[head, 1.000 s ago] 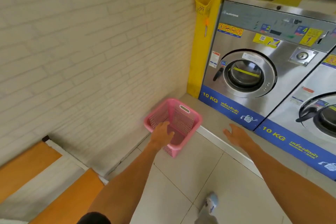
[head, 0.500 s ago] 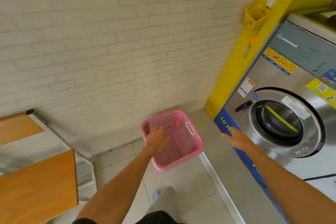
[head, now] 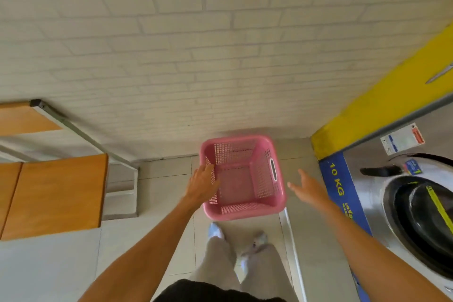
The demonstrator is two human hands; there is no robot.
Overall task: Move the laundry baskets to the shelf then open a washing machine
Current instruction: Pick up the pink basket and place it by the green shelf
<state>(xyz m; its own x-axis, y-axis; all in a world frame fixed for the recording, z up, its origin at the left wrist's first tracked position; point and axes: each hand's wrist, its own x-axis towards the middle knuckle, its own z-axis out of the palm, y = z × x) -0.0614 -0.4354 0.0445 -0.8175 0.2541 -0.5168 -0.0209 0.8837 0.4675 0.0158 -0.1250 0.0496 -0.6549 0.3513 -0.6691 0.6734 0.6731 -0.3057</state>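
Observation:
An empty pink laundry basket [head: 247, 213] sits on the tiled floor straight ahead, close to the white brick wall. My left hand [head: 202, 184] grips its left rim, fingers hooked inside the mesh wall. A short gap separates my right hand [head: 308, 187] from the basket's right side, where it hovers with fingers spread and holds nothing. The washing machine [head: 367, 154] stands at the right with its round door [head: 421, 218] closed and a black handle [head: 378, 170]. A shelf with orange wooden boards [head: 56, 193] is at the left.
A raised step [head: 316, 240] runs along the base of the machines, just right of the basket. A yellow pillar [head: 382, 100] meets the wall beside the machine. The shelf's metal frame [head: 81, 132] reaches toward the basket. My feet [head: 215, 230] are just behind the basket.
I have stepped closer and now look down, so the basket lies straight below me. My right hand has come in from the machine front toward the basket's right side. My left hand stays on the rim.

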